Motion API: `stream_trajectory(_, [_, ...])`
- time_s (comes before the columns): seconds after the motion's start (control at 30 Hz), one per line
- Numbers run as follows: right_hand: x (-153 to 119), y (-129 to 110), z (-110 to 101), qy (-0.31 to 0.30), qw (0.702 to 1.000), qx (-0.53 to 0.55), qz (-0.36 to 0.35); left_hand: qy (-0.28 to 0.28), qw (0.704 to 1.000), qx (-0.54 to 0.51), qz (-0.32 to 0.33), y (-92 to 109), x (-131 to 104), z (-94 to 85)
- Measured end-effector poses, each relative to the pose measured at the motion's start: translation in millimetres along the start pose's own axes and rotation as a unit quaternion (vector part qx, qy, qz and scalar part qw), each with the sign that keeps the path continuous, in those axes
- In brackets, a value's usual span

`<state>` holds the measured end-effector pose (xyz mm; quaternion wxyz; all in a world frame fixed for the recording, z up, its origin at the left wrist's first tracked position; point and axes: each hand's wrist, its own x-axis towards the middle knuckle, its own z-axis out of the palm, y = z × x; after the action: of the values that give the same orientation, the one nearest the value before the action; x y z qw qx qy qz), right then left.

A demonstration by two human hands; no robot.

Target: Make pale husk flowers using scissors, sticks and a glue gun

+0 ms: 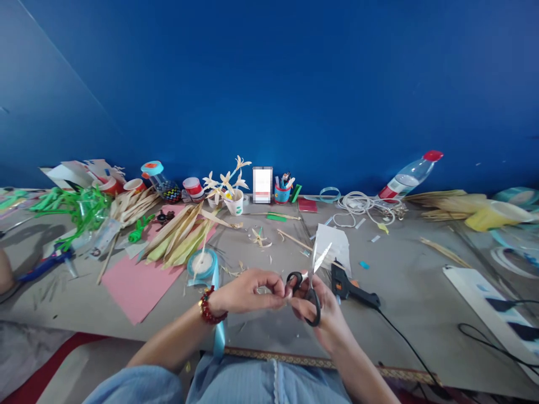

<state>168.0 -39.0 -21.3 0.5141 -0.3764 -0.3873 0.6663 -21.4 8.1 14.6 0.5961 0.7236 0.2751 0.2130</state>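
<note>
My right hand [322, 308] has black-handled scissors [312, 275] hooked in it, their bright blades pointing up and away from me. With finger and thumb pinched, my left hand [256, 292] meets the right fingertips just left of the scissors. Between the fingertips is something small and pale that I cannot make out. A red beaded bracelet [207, 306] circles my left wrist. Left of that hand lies a roll of light blue ribbon [215, 259], its loose end hanging past the table edge. A black glue gun [351, 289] rests right of my right hand, beside a white paper piece [337, 244].
Dried corn husks [177, 238] lie on pink paper [138, 289] at left. A paper cup [234, 203] with husk flowers, a pen cup [282, 192] and a tilted bottle [410, 177] line the blue wall. A power strip [484, 303] with cables lies right. Another person's arm [5, 272] shows far left.
</note>
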Motion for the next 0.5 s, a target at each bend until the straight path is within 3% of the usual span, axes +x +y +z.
stream_trajectory(0.17, [0, -4, 4, -0.005, 1.0, -0.002, -0.008, 0.012, 0.995, -0.094, -0.031, -4, -2, -0.5])
stream_trajectory(0.27, [-1, -3, 6, 0.033, 0.999, 0.001, -0.022, 0.104, 0.969, -0.224, -0.03, -11, -5, 6.2])
stream_trajectory(0.4, [-1, 2, 10, 0.083, 0.994, 0.012, -0.069, 0.261, 0.897, -0.355, -0.009, -24, -11, 29.4])
stream_trajectory(0.5, [1, 7, 12, 0.09, 0.989, -0.013, -0.112, 0.283, 0.884, -0.372, -0.001, -30, -14, 51.1])
